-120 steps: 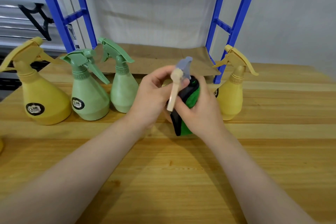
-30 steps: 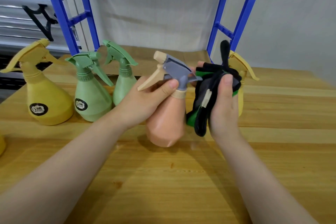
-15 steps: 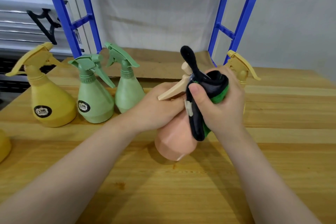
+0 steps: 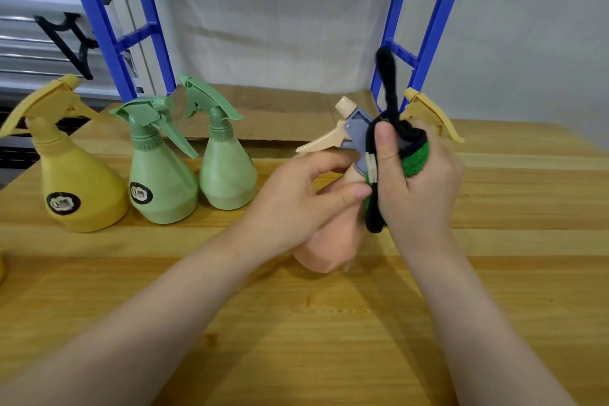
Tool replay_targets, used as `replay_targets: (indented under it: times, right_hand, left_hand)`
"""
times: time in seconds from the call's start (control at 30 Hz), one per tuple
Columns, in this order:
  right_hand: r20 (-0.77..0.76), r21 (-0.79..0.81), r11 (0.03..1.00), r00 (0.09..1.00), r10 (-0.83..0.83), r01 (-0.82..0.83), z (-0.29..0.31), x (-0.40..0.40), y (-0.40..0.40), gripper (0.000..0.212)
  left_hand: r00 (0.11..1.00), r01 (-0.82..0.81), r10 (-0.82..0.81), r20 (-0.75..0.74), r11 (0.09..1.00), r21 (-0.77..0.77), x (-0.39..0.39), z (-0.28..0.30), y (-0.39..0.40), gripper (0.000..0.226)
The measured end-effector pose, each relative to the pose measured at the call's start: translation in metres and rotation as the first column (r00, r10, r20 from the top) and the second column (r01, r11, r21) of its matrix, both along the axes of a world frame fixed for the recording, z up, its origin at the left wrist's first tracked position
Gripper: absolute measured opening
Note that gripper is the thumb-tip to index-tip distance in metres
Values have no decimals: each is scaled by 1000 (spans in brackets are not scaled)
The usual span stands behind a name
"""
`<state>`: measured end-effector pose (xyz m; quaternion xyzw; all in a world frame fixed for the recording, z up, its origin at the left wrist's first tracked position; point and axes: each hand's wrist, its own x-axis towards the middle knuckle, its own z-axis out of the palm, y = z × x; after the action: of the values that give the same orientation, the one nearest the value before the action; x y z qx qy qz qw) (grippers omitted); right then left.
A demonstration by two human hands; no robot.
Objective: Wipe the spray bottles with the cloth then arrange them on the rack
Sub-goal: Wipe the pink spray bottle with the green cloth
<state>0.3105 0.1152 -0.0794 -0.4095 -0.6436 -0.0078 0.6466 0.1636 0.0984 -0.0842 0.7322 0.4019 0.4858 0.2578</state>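
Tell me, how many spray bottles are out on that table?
5, perhaps more out of view. A yellow bottle far left, two green bottles beside it, a peach bottle in the hands, and another yellow one mostly hidden behind the right hand.

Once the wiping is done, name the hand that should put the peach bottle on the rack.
Left, probably. The left hand already grips the peach bottle by its neck, while the right hand is occupied holding the cloth against the sprayer head.

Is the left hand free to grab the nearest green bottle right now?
Probably not yet: the left hand grips the peach bottle. The green bottle stands close beside it with nothing between.
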Motion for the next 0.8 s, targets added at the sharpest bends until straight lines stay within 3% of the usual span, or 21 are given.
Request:
replay_targets:
  times: [0.13,0.27,0.37,0.53,0.67,0.8]
  right_hand:
    - [13,32,995,995,99,-99,0,-2,-2,18]
    - [108,-81,973,968,226,-218,1,0,-2,31]
    - [164,-215,948,948,273,-236,1,1,0,35]
    - [230,-188,973,957,179,-137,-2,1,0,37]
    - [224,-76,994,971,88,-73,-4,-2,-1,47]
    - [152,-37,998,987,59,-53,-3,-2,0,53]
  left_hand:
    - [994,-64,74,-77,990,129,0,0,1,31]
    - [955,-72,144,-260,961,268,-5,0,1,32]
    - [953,-37,117,-281,960,277,-10,-2,2,24]
    - [963,-15,71,-261,977,211,-14,-4,3,21]
    - [939,-50,151,-308,949,312,-13,-4,3,29]
    - [965,10,78,-252,943,332,-9,3,2,22]
